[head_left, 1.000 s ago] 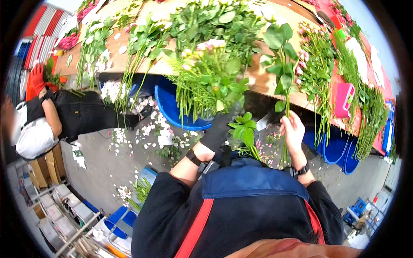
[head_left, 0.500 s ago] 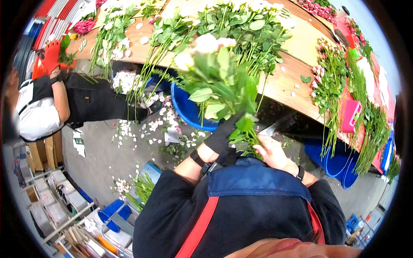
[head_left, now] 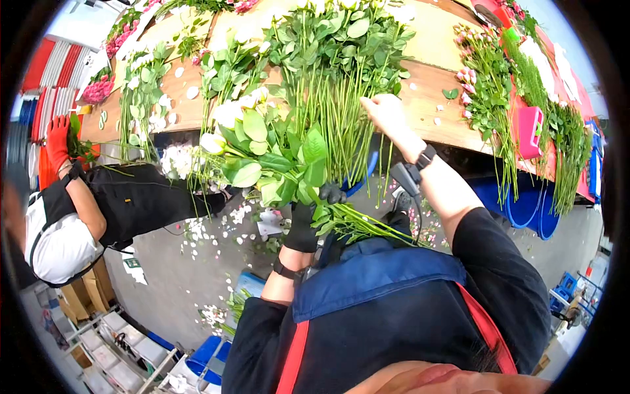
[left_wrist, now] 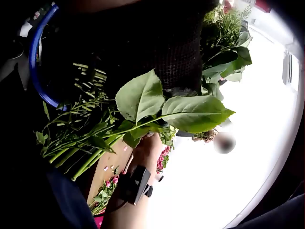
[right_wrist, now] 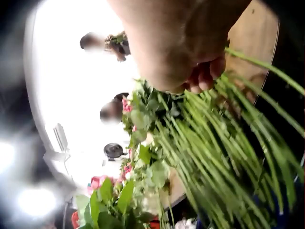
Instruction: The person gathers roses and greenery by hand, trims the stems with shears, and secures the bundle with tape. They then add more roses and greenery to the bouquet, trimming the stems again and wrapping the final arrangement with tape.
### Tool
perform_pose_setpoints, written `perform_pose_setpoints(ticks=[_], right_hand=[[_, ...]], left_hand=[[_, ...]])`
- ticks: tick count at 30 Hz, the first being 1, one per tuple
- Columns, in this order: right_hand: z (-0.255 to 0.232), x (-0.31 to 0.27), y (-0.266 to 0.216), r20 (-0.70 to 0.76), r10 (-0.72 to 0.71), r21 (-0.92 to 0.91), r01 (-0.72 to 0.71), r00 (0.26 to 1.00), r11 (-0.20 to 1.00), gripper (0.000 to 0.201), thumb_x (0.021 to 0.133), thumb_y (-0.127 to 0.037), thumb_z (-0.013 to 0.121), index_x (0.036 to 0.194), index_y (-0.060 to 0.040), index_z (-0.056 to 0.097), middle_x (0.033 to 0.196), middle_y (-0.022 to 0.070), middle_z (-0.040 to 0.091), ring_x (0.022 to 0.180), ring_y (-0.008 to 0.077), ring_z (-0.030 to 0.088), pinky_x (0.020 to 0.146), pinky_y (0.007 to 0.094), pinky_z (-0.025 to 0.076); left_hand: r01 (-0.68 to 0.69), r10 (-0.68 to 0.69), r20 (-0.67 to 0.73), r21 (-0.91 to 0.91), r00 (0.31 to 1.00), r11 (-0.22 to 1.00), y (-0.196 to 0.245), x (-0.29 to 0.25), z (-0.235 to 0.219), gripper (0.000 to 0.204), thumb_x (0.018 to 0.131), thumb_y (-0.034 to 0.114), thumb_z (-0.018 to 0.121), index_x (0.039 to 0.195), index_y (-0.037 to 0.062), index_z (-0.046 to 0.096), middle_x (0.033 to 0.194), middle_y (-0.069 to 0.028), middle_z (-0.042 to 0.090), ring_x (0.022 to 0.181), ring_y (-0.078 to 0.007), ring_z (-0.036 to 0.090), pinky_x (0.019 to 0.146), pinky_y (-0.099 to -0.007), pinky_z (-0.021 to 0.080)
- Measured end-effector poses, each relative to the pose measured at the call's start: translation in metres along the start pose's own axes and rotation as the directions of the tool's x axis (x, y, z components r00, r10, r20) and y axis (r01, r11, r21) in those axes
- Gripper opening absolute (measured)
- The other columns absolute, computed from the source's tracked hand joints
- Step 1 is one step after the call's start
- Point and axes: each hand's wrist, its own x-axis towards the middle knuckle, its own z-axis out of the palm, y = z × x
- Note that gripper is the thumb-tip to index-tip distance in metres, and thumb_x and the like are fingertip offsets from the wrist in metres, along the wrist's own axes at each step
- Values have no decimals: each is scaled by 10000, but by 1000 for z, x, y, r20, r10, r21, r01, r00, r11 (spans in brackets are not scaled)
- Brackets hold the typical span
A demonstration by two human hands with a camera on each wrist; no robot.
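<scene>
My left hand (head_left: 306, 218), in a black glove, grips a bouquet (head_left: 262, 154) of white roses with broad green leaves. Its heads tilt toward the left and its cut stems (head_left: 377, 226) point right, across my apron. In the left wrist view the dark glove hides much of the bunch behind two large leaves (left_wrist: 190, 113). My bare right hand (head_left: 388, 118) reaches out to a pile of leafy white roses (head_left: 335, 49) on the table. Its fingers (right_wrist: 206, 78) curl close over the long stems (right_wrist: 200, 143); I cannot tell if they pinch one.
The wooden table (head_left: 426, 108) holds more flowers, with pale pink roses (head_left: 482, 65) and a pink container (head_left: 529, 131) at right. Blue buckets (head_left: 492, 197) stand beneath. Petals litter the floor (head_left: 177, 262). Another person (head_left: 72, 217) in a red glove stands at left.
My right hand first held a single leafy stem, then came to the bouquet's stems, and now reaches forward to the table's rose pile. The bouquet has tilted left in my left hand.
</scene>
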Motion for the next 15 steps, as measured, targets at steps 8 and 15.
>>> perform_pose_setpoints(ticks=[8, 15], right_hand=[[36, 23, -8, -277, -159, -391, 39, 948, 920, 404, 781, -437, 669, 810, -39, 602, 760, 173, 643, 750, 349, 637, 674, 447, 506], [19, 33, -27, -284, -21, -181, -32, 959, 983, 221, 790, -212, 554, 811, 7, 575, 816, 242, 595, 750, 387, 578, 692, 439, 477]], left_hand=[[6, -1, -68, 85, 998, 996, 26, -7, -10, 504, 949, 522, 384, 710, 102, 526, 658, -49, 517, 714, -225, 544, 794, -418, 444], [-23, 26, -31, 110, 999, 994, 33, -7, -24, 530, 923, 570, 419, 770, 80, 547, 668, -63, 537, 709, -209, 534, 803, -436, 429]])
